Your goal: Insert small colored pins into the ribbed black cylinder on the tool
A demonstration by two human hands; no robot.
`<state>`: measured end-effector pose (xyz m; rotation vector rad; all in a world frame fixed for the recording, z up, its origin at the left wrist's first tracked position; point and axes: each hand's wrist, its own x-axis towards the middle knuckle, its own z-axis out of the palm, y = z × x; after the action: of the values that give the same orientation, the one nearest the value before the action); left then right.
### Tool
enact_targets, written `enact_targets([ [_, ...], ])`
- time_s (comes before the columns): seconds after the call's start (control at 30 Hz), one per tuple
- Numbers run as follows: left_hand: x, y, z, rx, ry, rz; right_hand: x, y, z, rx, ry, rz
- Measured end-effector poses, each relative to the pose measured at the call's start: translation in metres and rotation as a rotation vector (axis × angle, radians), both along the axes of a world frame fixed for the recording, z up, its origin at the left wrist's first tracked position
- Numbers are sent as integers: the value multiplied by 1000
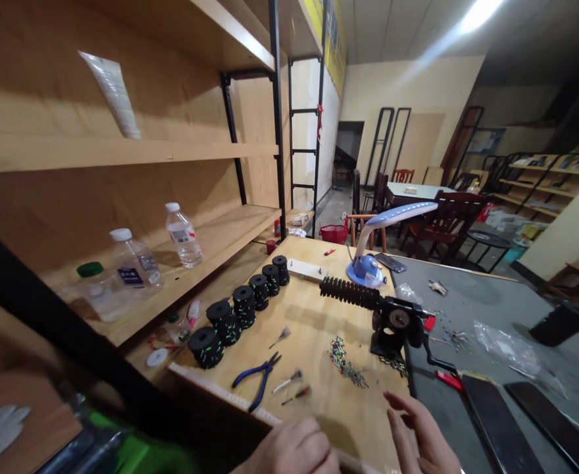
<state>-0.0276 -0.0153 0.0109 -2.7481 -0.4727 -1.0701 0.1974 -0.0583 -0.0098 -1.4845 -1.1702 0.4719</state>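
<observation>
At the bottom edge of the head view, my left hand (292, 451) is closed with its fingers curled under; whatever it holds, if anything, is hidden. To its right, my right hand (420, 431) is open, thumb and fingers apart, by the edge of the wooden board (309, 329). Ahead of my hands lies a heap of small pins with coloured heads (341, 359). Blue-handled pliers (260, 380) and several small brushes (297, 395) lie beyond my left hand. A black hand-cranked device (393, 322) with a ridged roller (349, 291) stands farther back, its crank (440, 362) pointing right.
Several black spools with coloured flecks (223, 322) line the board's left side. A blue desk lamp (366, 266) stands at the back. Dark flat slabs (501, 421) and a plastic bag (506, 345) lie on the grey surface at right. Shelves with bottles (183, 237) rise at left.
</observation>
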Motion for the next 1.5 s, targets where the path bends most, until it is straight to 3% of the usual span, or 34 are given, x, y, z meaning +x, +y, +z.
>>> enact_targets([
  [0.13, 13, 1, 19, 181, 64, -28, -8, 4, 31, -115, -39, 387],
  [0.23, 17, 1, 24, 199, 138, -67, -24, 8, 28, -283, 200, 504],
  [0.43, 24, 4, 15, 178, 188, -154, -36, 12, -1, -362, 592, 467],
  [0.6, 33, 5, -3, 174, 173, -159, -29, 15, 7, -346, 766, 413],
  [0.8, 39, 1, -43, 87, 61, -99, -20, 21, 9, -345, 946, 330],
  [0.93, 45, 1, -69, 28, -18, -65, -10, 23, 6, -358, 897, 316],
  [1.1, 53, 3, -93, 58, -165, -41, 9, 24, 2, -264, 508, 241],
  [1.33, 52, 2, -93, 67, 4, -56, 28, 16, -7, -175, 99, 103],
  [1.5, 60, 0, -104, 76, 64, -87, 36, 9, -4, -178, 48, 78],
])
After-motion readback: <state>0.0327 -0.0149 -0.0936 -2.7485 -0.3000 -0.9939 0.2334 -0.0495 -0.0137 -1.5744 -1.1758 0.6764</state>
